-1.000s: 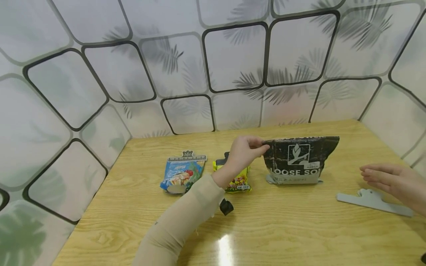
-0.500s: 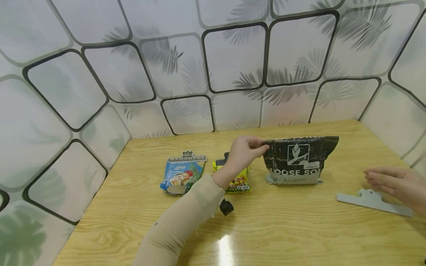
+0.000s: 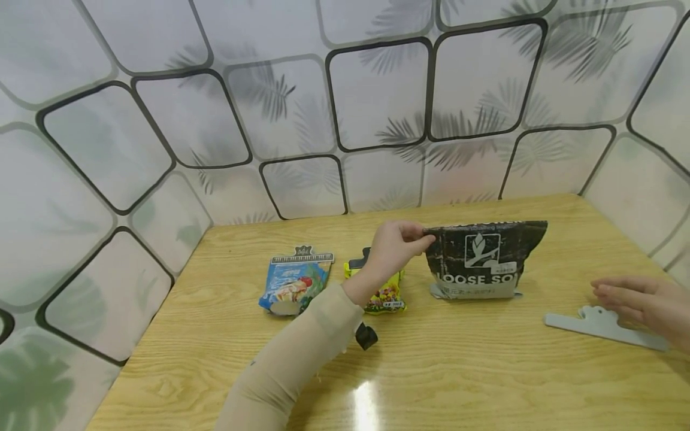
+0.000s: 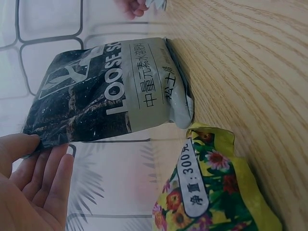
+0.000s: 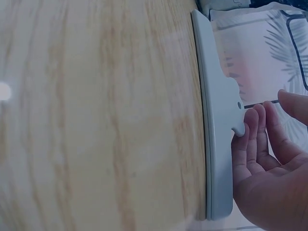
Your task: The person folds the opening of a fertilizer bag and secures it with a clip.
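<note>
A black and grey soil bag [image 3: 480, 263], printed LOOSE SO…, stands upright on the table. My left hand [image 3: 398, 244] pinches its top left corner between thumb and fingers; in the left wrist view the thumb [image 4: 21, 144] lies on the bag's front. On the right, a long light-grey bag clip [image 3: 604, 328] lies on the tabletop. Just behind it hovers my right hand [image 3: 644, 302], fingers together and loosely extended. In the right wrist view the fingers [image 5: 252, 130] are close beside the clip's curved tab [image 5: 235, 103]; whether they touch it I cannot tell.
A blue packet [image 3: 295, 287] with a crown-topped clip [image 3: 303, 257] lies at the left. Partly behind my left forearm is a yellow flower-printed packet [image 3: 387, 296] with a dark clip. The patterned backdrop [image 3: 377, 96] borders the wooden table [image 3: 458, 371].
My right hand has shifted slightly to the right and down, nearer the clip. The left hand and the soil bag stay in place.
</note>
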Available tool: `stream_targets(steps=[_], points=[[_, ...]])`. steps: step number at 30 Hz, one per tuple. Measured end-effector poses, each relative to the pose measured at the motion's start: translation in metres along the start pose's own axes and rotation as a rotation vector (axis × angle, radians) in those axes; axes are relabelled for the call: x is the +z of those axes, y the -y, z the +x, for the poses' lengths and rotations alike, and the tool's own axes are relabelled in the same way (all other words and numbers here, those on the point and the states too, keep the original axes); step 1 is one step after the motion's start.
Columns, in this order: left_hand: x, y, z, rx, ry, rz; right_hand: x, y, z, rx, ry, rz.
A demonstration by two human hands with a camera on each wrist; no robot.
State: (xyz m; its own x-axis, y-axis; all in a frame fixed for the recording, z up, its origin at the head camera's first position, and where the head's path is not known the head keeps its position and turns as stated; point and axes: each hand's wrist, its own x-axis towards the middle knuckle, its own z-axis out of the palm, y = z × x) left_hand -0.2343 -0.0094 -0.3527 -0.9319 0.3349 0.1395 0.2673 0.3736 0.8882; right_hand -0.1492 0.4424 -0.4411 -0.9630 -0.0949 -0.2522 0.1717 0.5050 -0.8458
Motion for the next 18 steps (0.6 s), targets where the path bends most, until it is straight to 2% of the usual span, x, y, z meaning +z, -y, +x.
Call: stream_targets(steps=[3, 8, 10, 15, 18], points=[[0.000, 0.001, 0.000, 0.005, 0.000, 0.000, 0.000, 0.002, -0.002, 0.043, 0.008, -0.051], [-0.001, 0.002, 0.000, 0.007, -0.001, 0.004, 0.000, -0.001, -0.003, 0.024, -0.004, -0.032], [-0.001, 0.001, 0.000, 0.003, -0.001, -0.003, 0.000, -0.004, -0.003, 0.003, -0.001, 0.000], [-0.003, 0.000, -0.001, 0.002, -0.002, -0.024, -0.001, -0.012, -0.003, -0.123, -0.002, 0.154], [-0.003, 0.000, -0.001, 0.004, -0.003, -0.021, -0.001, -0.015, -0.004, -0.164, -0.001, 0.199]])
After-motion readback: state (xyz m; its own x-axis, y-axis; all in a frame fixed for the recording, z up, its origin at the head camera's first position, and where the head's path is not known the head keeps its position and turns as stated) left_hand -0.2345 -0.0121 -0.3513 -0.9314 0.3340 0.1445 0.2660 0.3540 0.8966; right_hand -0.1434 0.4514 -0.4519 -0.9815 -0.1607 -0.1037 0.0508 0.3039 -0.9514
